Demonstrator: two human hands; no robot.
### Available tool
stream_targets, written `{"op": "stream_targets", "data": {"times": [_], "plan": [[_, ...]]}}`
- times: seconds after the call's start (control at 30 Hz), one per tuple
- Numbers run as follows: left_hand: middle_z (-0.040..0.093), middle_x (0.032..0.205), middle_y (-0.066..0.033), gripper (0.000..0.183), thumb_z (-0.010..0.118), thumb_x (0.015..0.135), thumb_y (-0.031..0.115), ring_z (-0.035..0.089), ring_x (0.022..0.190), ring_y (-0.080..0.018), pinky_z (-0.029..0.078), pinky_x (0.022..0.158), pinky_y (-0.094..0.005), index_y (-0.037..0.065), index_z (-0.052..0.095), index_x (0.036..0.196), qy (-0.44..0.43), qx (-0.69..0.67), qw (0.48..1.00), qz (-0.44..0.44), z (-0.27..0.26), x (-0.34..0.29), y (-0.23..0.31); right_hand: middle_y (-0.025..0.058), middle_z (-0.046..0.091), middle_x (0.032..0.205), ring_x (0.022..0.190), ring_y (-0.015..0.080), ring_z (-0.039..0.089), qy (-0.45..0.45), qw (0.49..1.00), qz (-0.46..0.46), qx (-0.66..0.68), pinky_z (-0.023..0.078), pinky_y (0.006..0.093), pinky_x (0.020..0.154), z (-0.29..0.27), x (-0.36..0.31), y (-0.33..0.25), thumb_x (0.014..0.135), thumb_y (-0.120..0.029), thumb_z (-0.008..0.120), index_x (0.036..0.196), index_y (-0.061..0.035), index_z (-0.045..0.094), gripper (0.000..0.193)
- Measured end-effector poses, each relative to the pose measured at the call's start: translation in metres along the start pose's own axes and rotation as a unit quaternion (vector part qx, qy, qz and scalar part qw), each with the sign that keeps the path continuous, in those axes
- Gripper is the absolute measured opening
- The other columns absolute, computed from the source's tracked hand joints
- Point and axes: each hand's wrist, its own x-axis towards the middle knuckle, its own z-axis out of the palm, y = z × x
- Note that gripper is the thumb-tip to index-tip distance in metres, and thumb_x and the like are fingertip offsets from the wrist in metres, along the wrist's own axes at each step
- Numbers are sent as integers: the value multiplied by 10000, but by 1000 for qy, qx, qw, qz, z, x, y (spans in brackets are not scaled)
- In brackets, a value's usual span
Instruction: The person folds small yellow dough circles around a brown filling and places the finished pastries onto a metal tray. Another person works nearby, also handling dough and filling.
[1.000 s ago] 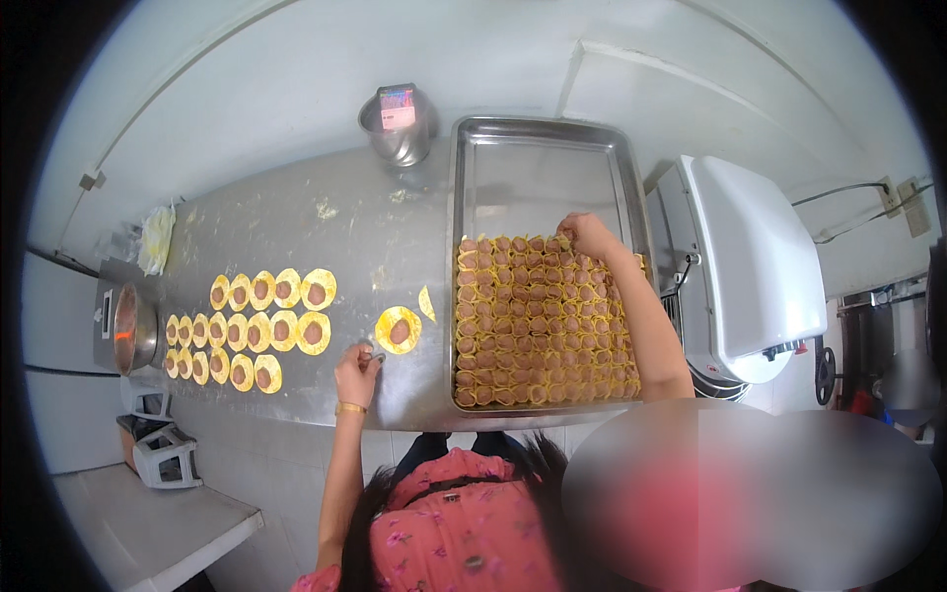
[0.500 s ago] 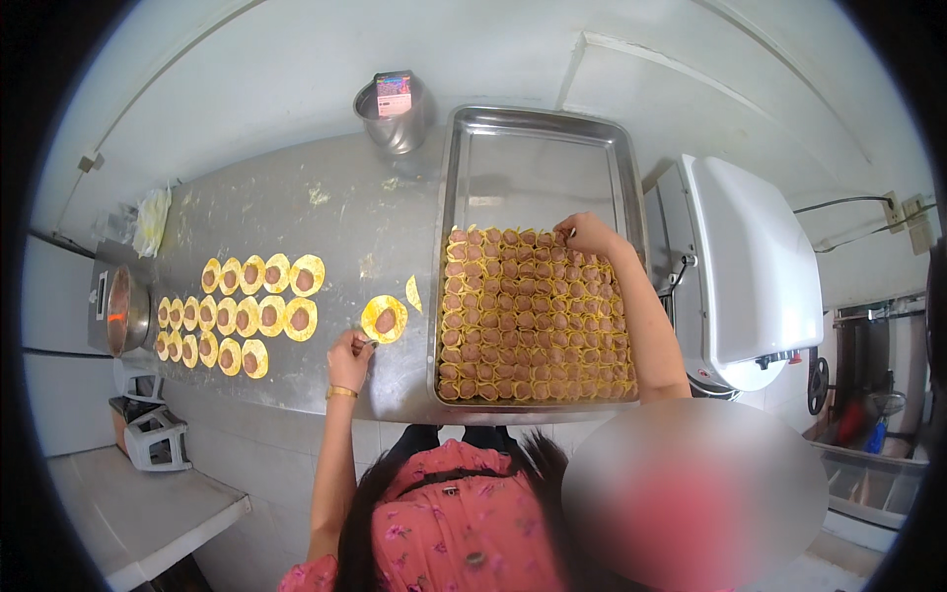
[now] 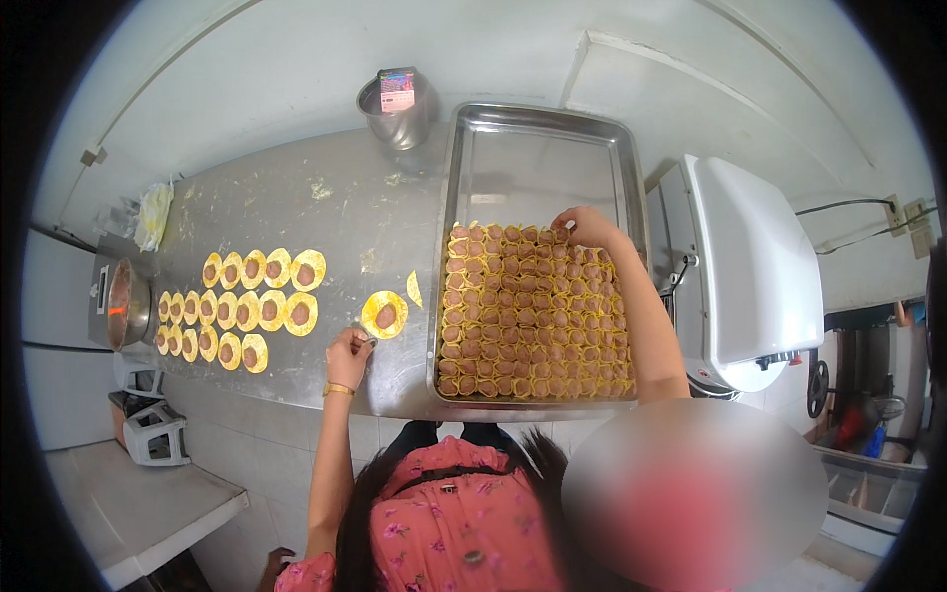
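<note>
My left hand (image 3: 347, 359) is closed at the table's front, its fingertips pinching a small dark metallic thing too small to make out. Just beyond it lies a round yellow wrapper (image 3: 384, 315) with a ball of brown filling on it. My right hand (image 3: 590, 228) reaches into the large metal tray (image 3: 541, 168), fingers pinched at the far row's right end, on an open-topped dumpling mostly hidden by them. Tight rows of such dumplings (image 3: 523, 316) fill the tray's near part. Several more wrappers topped with filling (image 3: 246, 313) lie in rows on the left.
A curved yellow dough scrap (image 3: 414, 288) lies beside the tray. A metal bucket (image 3: 399, 123) holding a box stands at the back. At the table's left end is a metal bowl (image 3: 128, 306). A white machine (image 3: 755, 271) stands right of the tray. Part of another hand (image 3: 276, 567) shows at the lower left.
My right hand stays at the far row, with its fingers shifted only slightly. My left hand hardly moves beside the wrapper. Part of another hand has appeared at the lower left edge.
</note>
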Motion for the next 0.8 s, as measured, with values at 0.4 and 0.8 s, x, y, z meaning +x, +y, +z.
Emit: {"op": "stream_targets", "data": {"times": [0.4,0.8], "plan": [[608,671,-62,121,663,724,7,579,591,-125,481,584,-263,9,584,816,-9,-21,1000,-1,-2,-1,0,119,633,941,854,307,599,23,997,-66,-36,491,367,740,6,2,2,623,83,572,919,-66,677,348],[597,644,-42,100,669,742,51,556,576,-99,470,570,-249,16,588,788,-22,-23,999,-15,-4,5,-1,98,642,934,844,294,612,17,996,-86,6,560,347,602,9,-1,11,637,121,503,1014,-24,645,428]]}}
